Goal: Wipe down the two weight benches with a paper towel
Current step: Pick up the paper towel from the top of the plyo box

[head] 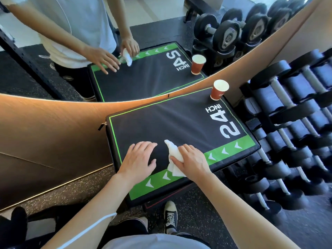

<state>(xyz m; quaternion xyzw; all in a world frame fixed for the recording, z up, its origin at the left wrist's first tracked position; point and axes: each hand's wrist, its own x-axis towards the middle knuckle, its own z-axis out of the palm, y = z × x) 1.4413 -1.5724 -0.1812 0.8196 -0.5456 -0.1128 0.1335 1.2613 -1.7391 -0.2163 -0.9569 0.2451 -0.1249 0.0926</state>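
— While my left hand (138, 159) lies flat, fingers spread, what does it rest on?

— On a black padded top (179, 121) with a green border, printed "24 INCH". It is a box-like pad rather than a long bench, as far as I can tell.

— And the paper towel (173, 155)?

— Crumpled under my right hand (193, 161), whose fingers pinch it against the pad near the green arrow strip.

— Anything else up there?

— A red paper cup (219, 90) at the far corner, beside the mirror (53, 51).

— The room?

— Speckled rubber floor (59, 191), a dumbbell rack (291, 141) just to my right, touching the pad's edge or nearly.
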